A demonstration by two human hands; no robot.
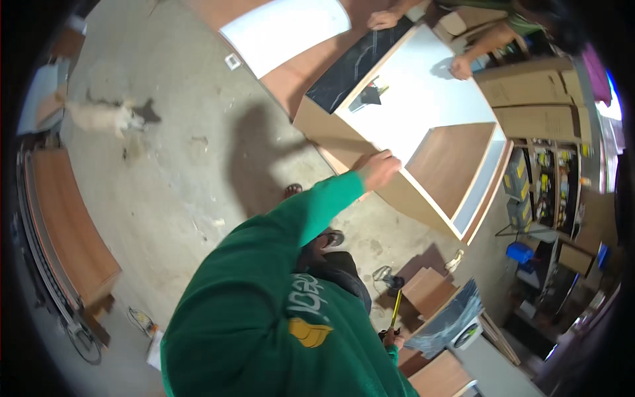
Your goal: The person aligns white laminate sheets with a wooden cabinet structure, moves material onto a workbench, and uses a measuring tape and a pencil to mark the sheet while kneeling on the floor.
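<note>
A wooden cabinet carcass (377, 173) with a white inside and a brown inner panel (450, 159) stands in the upper middle. My left hand (380, 169) reaches across to its near edge, fingers closed over the rim. Low in the view, close to my body, my right hand (398, 340) grips a tape measure (395, 311); a length of yellow blade sticks out of it, away from the cabinet. The sleeve partly hides the tape's case. Inside the cabinet lies a small dark object (370, 97). Another person's two hands (383, 20) (461, 67) rest at the far side.
A black marbled panel (350, 66) and a white sheet (284, 33) lie beyond the cabinet. Board offcuts (426, 289) sit near my right hand. A dog (99, 119) is on the floor at left, above stacked boards (66, 225). Cardboard boxes (529, 89) and toolboxes (516, 178) line the right.
</note>
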